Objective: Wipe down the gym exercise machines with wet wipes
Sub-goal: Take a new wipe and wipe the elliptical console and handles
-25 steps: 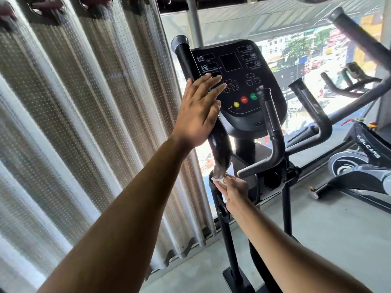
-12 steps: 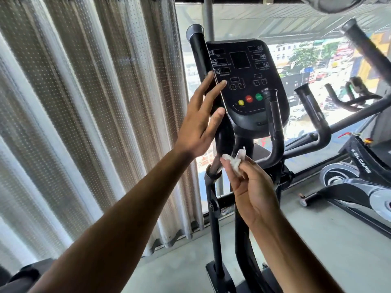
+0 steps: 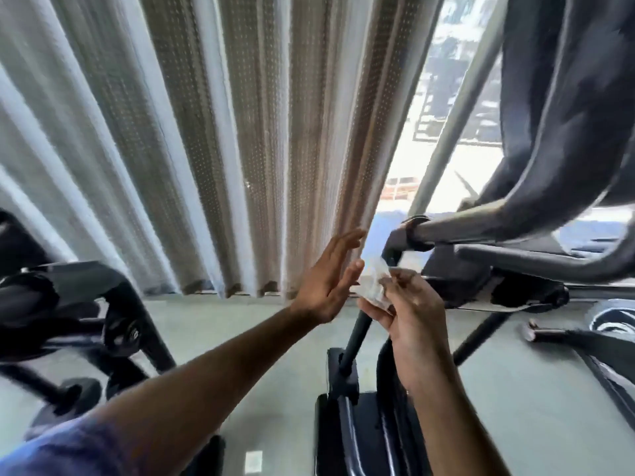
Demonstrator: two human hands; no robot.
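The black elliptical machine (image 3: 457, 231) fills the right side, blurred by head motion; its lower post (image 3: 355, 341) and base stand below my hands. My right hand (image 3: 409, 314) pinches a crumpled white wet wipe (image 3: 372, 280) in front of the machine's arm joint. My left hand (image 3: 330, 276) is held up with straight fingers, palm facing the wipe, just left of it and off the machine. The console is out of view.
A pleated grey curtain (image 3: 206, 132) hangs behind, reaching the grey floor (image 3: 515, 389). Another black exercise machine (image 3: 86, 310) stands at the left. Bright window glass (image 3: 439, 97) shows right of the curtain. A further machine's base (image 3: 611, 324) lies at the right edge.
My head has tipped down, so the console left the view. My left hand came off the handlebar and dropped beside the wipe. My right hand keeps the wipe.
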